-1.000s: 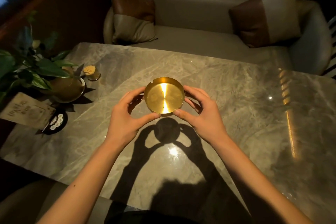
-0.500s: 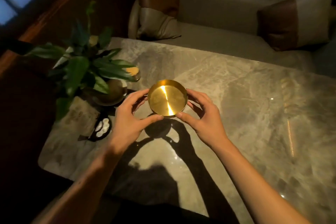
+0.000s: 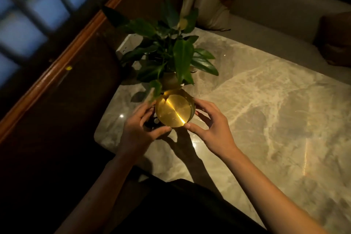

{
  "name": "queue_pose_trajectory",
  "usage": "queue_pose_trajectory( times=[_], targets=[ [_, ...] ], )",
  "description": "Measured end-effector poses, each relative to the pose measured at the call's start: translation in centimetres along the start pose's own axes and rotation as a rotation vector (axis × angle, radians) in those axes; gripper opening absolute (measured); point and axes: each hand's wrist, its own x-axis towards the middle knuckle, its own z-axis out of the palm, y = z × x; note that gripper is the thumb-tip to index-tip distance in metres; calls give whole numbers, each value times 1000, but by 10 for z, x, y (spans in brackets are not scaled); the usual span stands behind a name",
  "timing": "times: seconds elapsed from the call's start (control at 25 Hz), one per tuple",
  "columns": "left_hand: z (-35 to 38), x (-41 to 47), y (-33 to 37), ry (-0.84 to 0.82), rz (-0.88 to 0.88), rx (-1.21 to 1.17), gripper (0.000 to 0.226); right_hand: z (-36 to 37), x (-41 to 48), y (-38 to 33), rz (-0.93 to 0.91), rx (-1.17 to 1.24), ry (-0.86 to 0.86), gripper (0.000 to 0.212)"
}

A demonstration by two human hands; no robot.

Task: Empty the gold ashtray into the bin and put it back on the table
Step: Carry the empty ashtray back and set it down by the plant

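Observation:
The round gold ashtray [image 3: 173, 110] is held above the near left corner of the marble table [image 3: 266, 100], tilted so its shiny inside faces me. My left hand [image 3: 137, 129] grips its left rim with thumb and fingers. My right hand [image 3: 210, 125] grips the right rim the same way. I see nothing lying inside the ashtray. No bin is in view.
A leafy potted plant [image 3: 171, 57] stands on the table just beyond the ashtray, its leaves nearly touching the rim. A beige sofa [image 3: 275, 15] with cushions runs behind the table. Left of the table is dark floor, a wooden ledge [image 3: 57, 74] and a window.
Both hands have carried the ashtray leftward toward the table's left end and the plant, and tilted it more toward me. My view has swung left, showing the window and dark floor.

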Motion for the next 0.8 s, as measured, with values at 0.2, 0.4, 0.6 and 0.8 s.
queue_pose_trajectory(
  times=[0.2,0.4,0.6,0.8],
  targets=[
    [-28,-16,-31,23,8,112,84,42,0,12,44,-27,-78,66],
    [-40,-32,-50,37,36,21,83,57,-5,18,53,-25,-98,65],
    [-29,-47,-52,65,0,22,78,52,-12,23,67,-66,-138,68],
    [-23,-59,-63,72,-67,27,74,58,-18,33,93,-98,-179,69]
  ],
)
